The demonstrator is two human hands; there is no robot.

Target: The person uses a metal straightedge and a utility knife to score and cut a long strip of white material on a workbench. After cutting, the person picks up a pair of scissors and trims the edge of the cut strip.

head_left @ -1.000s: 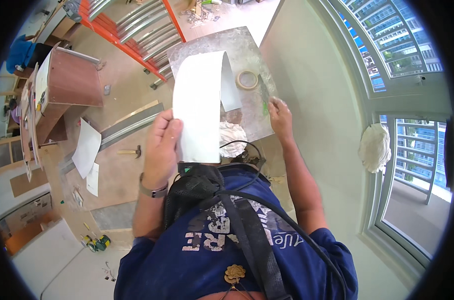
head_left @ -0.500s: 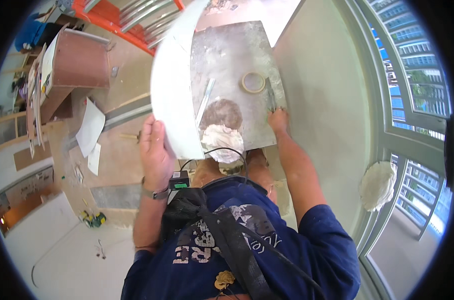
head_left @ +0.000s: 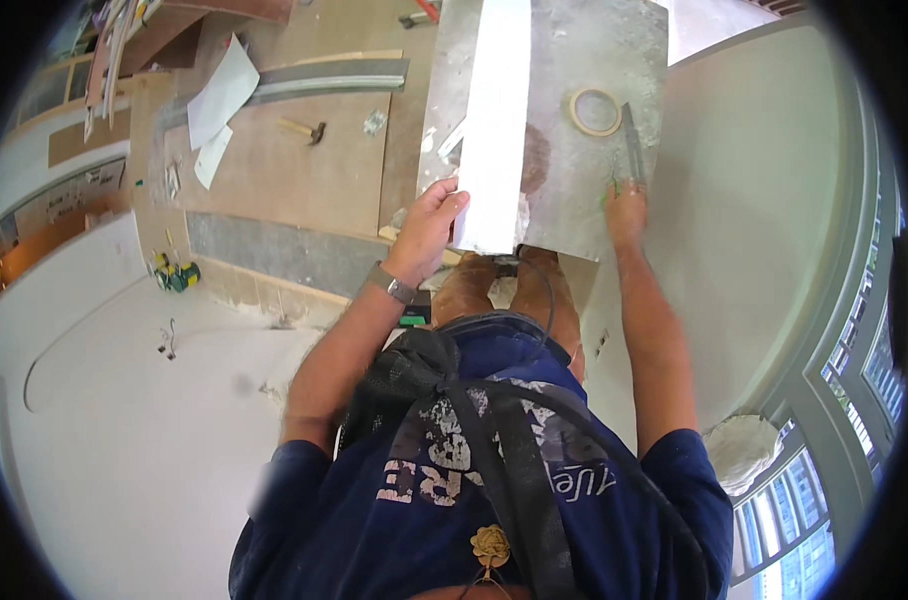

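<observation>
My left hand [head_left: 429,230] is closed on the near left edge of a long white strip [head_left: 496,110], thumb along its side. The strip reaches away from me over a dusty grey board [head_left: 584,180]. In my right hand [head_left: 626,212] is a long, narrow, grey-bladed tool [head_left: 632,145]; its blade points away from me, and a little green shows at the grip. Left of the blade a roll of tape [head_left: 574,112] lies flat. A thin metal strip [head_left: 452,138] shows partly from behind the white strip.
A pale wall [head_left: 744,160] stands close on my right, with a window [head_left: 789,520] and a whitish lump [head_left: 742,450] nearer me. To the left lie a hammer [head_left: 317,132], white sheets [head_left: 222,95] and a metal profile [head_left: 324,83]. A green and yellow tool [head_left: 179,276] sits farther left.
My view has turned left and downward. The white strip now stands more edge-on and straighter, covering the middle of the grey board. Both hands keep their holds.
</observation>
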